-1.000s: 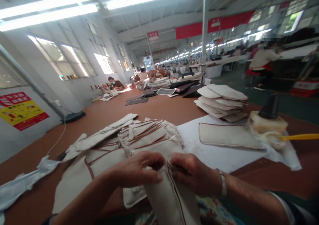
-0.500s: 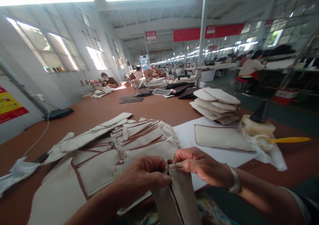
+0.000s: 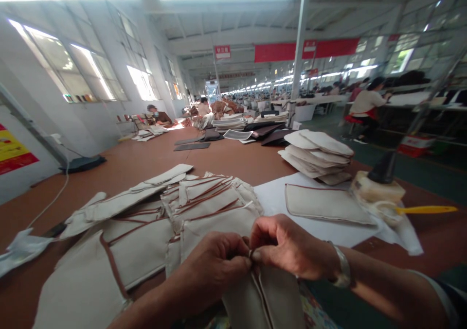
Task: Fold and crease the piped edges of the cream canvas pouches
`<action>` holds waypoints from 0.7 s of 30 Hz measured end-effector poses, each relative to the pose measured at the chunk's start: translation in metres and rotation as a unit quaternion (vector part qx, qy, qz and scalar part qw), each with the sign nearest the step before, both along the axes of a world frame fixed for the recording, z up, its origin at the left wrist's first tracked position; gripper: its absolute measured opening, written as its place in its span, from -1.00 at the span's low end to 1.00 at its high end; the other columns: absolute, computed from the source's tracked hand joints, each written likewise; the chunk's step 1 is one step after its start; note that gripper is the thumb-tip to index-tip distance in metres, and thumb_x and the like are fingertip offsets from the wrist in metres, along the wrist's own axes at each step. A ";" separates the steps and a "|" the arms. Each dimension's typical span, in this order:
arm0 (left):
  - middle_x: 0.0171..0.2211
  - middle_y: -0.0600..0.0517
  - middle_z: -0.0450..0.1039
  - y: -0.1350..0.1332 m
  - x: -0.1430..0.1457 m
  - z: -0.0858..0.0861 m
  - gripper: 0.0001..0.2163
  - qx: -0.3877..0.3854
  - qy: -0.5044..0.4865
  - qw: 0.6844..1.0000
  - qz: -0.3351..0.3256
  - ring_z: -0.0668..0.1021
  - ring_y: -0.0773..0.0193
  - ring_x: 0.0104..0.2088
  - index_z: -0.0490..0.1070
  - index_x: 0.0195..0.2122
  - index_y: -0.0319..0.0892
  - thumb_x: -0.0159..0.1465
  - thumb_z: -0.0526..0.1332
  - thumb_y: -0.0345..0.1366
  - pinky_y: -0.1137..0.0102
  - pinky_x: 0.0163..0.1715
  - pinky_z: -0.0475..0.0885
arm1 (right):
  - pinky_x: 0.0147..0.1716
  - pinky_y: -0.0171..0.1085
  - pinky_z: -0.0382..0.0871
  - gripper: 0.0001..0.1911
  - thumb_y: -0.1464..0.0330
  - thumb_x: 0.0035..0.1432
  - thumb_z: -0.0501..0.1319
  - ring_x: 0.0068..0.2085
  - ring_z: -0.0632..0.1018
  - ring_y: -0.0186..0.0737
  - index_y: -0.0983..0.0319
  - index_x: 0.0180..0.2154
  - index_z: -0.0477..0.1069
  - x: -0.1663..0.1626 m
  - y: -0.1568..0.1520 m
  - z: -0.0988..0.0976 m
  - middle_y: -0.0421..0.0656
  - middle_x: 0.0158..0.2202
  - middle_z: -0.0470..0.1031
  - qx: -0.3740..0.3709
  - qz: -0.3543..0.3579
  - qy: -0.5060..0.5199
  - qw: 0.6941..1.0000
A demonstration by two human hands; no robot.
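Note:
Both hands meet at the top of a beige fabric piece with a dark seam or opening running down its middle. My left hand pinches its upper edge from the left. On the other side my right hand, with a bracelet at the wrist, pinches the same edge, fingertips almost touching the left ones. The piece hangs down toward my lap. Just beyond the hands lies a pile of beige pieces with brown edging. A single flat beige piece rests on white paper to the right.
A stack of beige pieces stands behind the paper. At right are a pale block-like container with a black cone-shaped top and a yellow-handled brush. Dark sheets lie farther along the brown table. Other people sit in the background.
My fingertips have drawn closer together at the top edge and sit slightly lower. The fabric's two halves have spread a little, the right one shifting right.

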State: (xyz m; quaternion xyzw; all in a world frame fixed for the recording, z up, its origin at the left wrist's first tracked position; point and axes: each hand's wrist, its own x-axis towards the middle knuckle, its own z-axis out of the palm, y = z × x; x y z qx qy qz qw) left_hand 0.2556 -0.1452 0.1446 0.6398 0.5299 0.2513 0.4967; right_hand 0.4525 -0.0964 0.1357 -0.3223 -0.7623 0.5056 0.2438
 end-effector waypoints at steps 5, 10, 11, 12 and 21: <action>-0.62 0.16 0.17 -0.003 0.010 0.008 -0.84 0.047 0.035 0.998 0.002 0.19 0.39 -0.57 0.33 -0.57 -0.19 0.14 0.14 -0.30 0.48 -0.60 0.08 | -0.61 -0.44 0.17 -0.95 0.42 0.03 0.32 -0.53 0.36 -0.38 0.27 -0.39 0.49 0.002 -0.004 -0.005 -0.25 -0.55 0.44 0.062 -0.031 -0.012 0.998; -0.58 0.14 0.18 -0.005 0.011 0.003 -0.82 0.112 0.011 0.993 -0.040 0.25 0.36 -0.52 0.30 -0.55 -0.18 0.19 0.05 -0.37 0.48 -0.51 0.17 | -0.46 -0.38 0.23 -0.92 0.51 0.11 0.21 -0.45 0.41 -0.34 0.25 -0.34 0.45 0.010 -0.010 -0.012 -0.20 -0.44 0.41 0.296 0.018 0.051 0.954; -0.57 0.13 0.20 -0.005 0.010 0.001 -0.81 0.114 0.004 0.993 -0.043 0.26 0.35 -0.52 0.33 -0.53 -0.18 0.20 0.04 -0.36 0.48 -0.50 0.18 | -0.45 -0.36 0.22 -0.90 0.50 0.15 0.18 -0.44 0.41 -0.33 0.25 -0.32 0.45 0.013 -0.011 -0.013 -0.18 -0.42 0.39 0.337 0.034 0.043 0.940; -0.57 0.13 0.22 -0.006 0.009 -0.002 -0.80 0.110 -0.001 0.993 -0.042 0.27 0.35 -0.52 0.37 -0.52 -0.19 0.21 0.03 -0.35 0.48 -0.50 0.19 | -0.45 -0.34 0.20 -0.88 0.48 0.20 0.15 -0.43 0.40 -0.31 0.25 -0.28 0.45 0.016 -0.012 -0.013 -0.16 -0.41 0.37 0.368 0.048 0.025 0.928; -0.53 0.06 0.38 -0.009 0.017 -0.005 -0.72 -0.069 -0.143 0.987 0.031 0.34 0.35 -0.52 0.47 -0.51 -0.25 0.24 0.16 -0.17 0.49 -0.54 0.20 | -0.42 -0.29 0.15 -0.66 0.35 0.44 -0.05 -0.37 0.37 -0.26 0.27 -0.18 0.48 0.032 -0.023 -0.005 -0.11 -0.35 0.41 0.509 0.084 -0.104 0.850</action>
